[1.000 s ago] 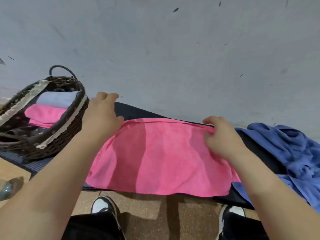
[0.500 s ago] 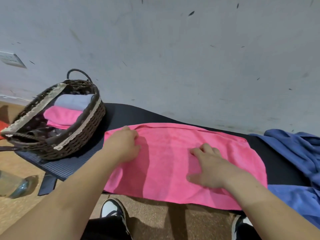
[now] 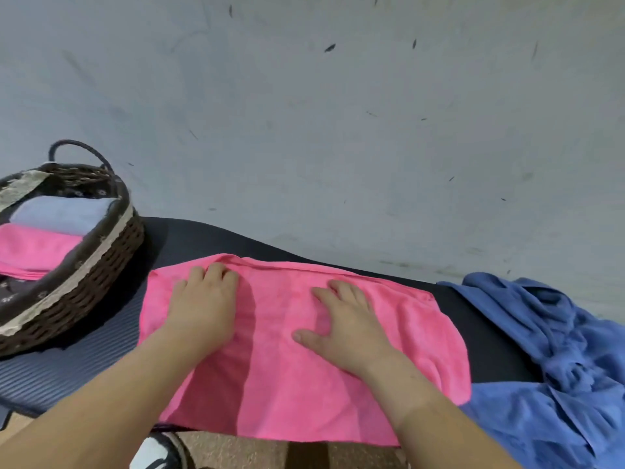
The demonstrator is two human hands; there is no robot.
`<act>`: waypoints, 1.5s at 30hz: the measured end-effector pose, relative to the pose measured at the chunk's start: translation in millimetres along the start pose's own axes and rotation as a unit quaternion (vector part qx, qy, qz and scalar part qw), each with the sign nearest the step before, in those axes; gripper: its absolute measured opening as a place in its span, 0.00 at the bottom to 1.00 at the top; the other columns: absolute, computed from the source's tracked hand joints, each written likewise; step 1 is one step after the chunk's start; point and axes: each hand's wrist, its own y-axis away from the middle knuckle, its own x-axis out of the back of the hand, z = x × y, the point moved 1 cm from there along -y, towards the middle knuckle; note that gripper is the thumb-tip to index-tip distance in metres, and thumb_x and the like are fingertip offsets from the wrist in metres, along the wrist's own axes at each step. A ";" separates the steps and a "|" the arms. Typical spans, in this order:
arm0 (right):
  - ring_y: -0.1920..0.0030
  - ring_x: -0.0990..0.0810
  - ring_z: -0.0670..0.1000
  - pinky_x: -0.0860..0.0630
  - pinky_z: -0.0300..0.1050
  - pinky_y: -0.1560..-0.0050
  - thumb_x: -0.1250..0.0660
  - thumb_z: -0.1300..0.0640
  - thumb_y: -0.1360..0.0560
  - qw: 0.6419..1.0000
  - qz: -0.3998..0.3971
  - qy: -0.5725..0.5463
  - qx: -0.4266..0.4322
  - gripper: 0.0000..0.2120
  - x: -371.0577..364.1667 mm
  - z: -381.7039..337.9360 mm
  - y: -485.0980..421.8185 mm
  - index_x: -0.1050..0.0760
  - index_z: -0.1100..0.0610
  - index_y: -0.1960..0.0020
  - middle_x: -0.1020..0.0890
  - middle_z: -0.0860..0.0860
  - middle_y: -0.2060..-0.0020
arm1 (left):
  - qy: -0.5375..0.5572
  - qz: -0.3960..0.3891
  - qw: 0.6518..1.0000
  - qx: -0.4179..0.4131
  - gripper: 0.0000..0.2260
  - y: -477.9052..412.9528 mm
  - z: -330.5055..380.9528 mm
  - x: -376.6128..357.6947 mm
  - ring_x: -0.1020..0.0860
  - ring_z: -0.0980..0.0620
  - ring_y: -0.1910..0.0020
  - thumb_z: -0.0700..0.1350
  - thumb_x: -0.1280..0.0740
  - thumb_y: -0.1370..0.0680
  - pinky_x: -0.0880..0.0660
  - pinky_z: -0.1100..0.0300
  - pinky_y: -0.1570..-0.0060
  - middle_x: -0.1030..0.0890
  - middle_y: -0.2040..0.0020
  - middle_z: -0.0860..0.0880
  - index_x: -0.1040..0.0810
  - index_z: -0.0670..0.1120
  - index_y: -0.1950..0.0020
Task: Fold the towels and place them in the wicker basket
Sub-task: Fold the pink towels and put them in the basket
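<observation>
The pink towel lay folded at centre frame on the dark mat, right of the basket. 1 second earlier both hands pinched its far edge. Now the left hand, fingers close together, and the right hand, fingers spread, pressed flat on it.

Your left hand lies palm down, its fingers held close together and bent at the knuckles, the tips out of sight past them. Your right hand lies flat beside it with a gap between, fingers straight and fanned forward, thumb stuck out toward the left hand. Your bare left forearm and right forearm slant in from behind, each from its own outer side
</observation>
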 end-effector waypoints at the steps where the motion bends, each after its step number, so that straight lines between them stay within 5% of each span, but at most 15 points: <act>1: 0.19 0.49 0.55 0.49 0.54 0.19 0.30 0.29 0.30 1.000 -0.009 -0.011 -0.013 0.47 1.2 2.4 -1.7 0.43 0.45 0.18 0.44 0.51 0.19 | 0.000 -0.020 1.000 0.002 0.31 -4.1 -7.8 2.2 0.32 0.43 0.32 0.50 0.34 0.28 0.30 0.49 0.37 0.34 0.26 0.49 0.36 0.52 0.24; 6: 0.17 0.55 0.56 0.54 0.54 0.18 0.28 0.26 0.34 0.998 -0.036 -0.028 -0.037 0.54 -0.4 11.7 -11.0 0.47 0.43 0.17 0.51 0.51 0.17 | 0.061 -0.090 0.994 0.014 0.39 -34.0 -41.9 15.3 0.38 0.40 0.23 0.58 0.36 0.31 0.35 0.42 0.28 0.39 0.21 0.48 0.40 0.55 0.20; 11: 0.18 0.51 0.55 0.50 0.54 0.19 0.40 0.17 0.47 0.999 -0.028 -0.021 -0.028 0.62 -0.5 15.0 -13.6 0.45 0.42 0.18 0.47 0.51 0.18 | 0.141 -0.019 0.990 0.005 0.34 -49.5 -56.8 13.7 0.46 0.39 0.19 0.57 0.35 0.24 0.37 0.41 0.24 0.46 0.17 0.45 0.39 0.53 0.19; 16: 0.19 0.49 0.55 0.48 0.55 0.19 0.34 0.19 0.43 0.999 0.007 -0.033 -0.020 0.57 2.8 9.7 -11.4 0.41 0.42 0.19 0.45 0.51 0.18 | 0.093 0.012 0.995 0.045 0.35 -34.2 -48.4 6.8 0.54 0.34 0.18 0.64 0.41 0.20 0.47 0.37 0.21 0.50 0.16 0.41 0.41 0.48 0.18; 24: 0.20 0.72 0.58 0.67 0.71 0.23 0.41 0.16 0.36 0.992 -0.114 0.015 -0.056 0.54 -7.3 -7.3 -2.3 0.63 0.32 0.19 0.70 0.46 0.19 | 0.156 -0.038 0.986 0.031 0.38 10.9 -24.8 -40.7 0.66 0.37 0.19 0.74 0.56 0.22 0.64 0.30 0.24 0.65 0.16 0.48 0.62 0.59 0.17; 30: 0.18 0.65 0.51 0.62 0.64 0.20 0.36 0.27 0.27 0.997 -0.058 -0.044 0.033 0.43 3.1 -10.1 11.4 0.49 0.37 0.18 0.60 0.45 0.16 | 0.126 0.035 0.991 0.007 0.38 21.1 -37.1 -38.3 0.59 0.37 0.17 0.72 0.62 0.22 0.58 0.32 0.22 0.58 0.15 0.45 0.55 0.54 0.15; 33: 0.17 0.51 0.53 0.50 0.57 0.19 0.34 0.34 0.24 0.998 -0.004 -0.061 0.027 0.35 18.2 7.4 29.1 0.37 0.42 0.20 0.45 0.49 0.17 | 0.108 0.054 0.992 -0.045 0.37 27.2 -8.3 -17.5 0.59 0.38 0.17 0.67 0.57 0.21 0.56 0.32 0.22 0.57 0.15 0.43 0.51 0.51 0.15; 35: 0.26 0.32 0.56 0.34 0.52 0.27 0.34 0.41 0.22 0.997 0.044 -0.060 -0.011 0.21 33.6 29.5 41.9 0.23 0.46 0.31 0.27 0.53 0.28 | 0.105 0.051 0.987 -0.106 0.35 31.5 26.9 1.1 0.59 0.37 0.17 0.61 0.47 0.20 0.56 0.33 0.21 0.58 0.15 0.43 0.50 0.51 0.15; 36: 0.36 0.24 0.57 0.27 0.50 0.38 0.35 0.45 0.21 0.995 0.071 -0.054 -0.049 0.10 44.2 42.5 48.5 0.20 0.47 0.43 0.21 0.53 0.39 | 0.107 0.042 0.984 -0.139 0.35 35.0 48.1 9.7 0.59 0.37 0.17 0.58 0.44 0.20 0.55 0.34 0.21 0.58 0.15 0.43 0.49 0.51 0.16; 38: 0.57 0.21 0.57 0.29 0.47 0.61 0.38 0.51 0.21 0.985 0.095 -0.032 -0.141 0.09 66.1 75.4 62.6 0.28 0.49 0.61 0.20 0.52 0.58 | 0.119 0.027 0.970 -0.208 0.33 42.4 93.0 23.1 0.58 0.38 0.17 0.56 0.42 0.21 0.53 0.37 0.20 0.56 0.15 0.42 0.45 0.50 0.16; 41: 0.72 0.25 0.53 0.30 0.42 0.71 0.41 0.56 0.21 0.968 0.011 -0.059 -0.245 0.09 80.0 121.5 86.6 0.29 0.55 0.60 0.22 0.52 0.68 | 0.149 0.026 0.938 -0.310 0.32 44.1 156.1 27.7 0.53 0.39 0.17 0.55 0.42 0.22 0.49 0.42 0.20 0.48 0.16 0.40 0.37 0.46 0.19; 45: 0.75 0.28 0.55 0.24 0.46 0.72 0.39 0.58 0.21 0.933 -0.109 -0.170 -0.298 0.09 70.9 153.0 106.3 0.30 0.59 0.59 0.26 0.57 0.70 | 0.234 0.034 0.894 -0.382 0.32 45.9 223.2 24.6 0.46 0.43 0.17 0.57 0.43 0.24 0.52 0.48 0.18 0.39 0.18 0.39 0.32 0.45 0.21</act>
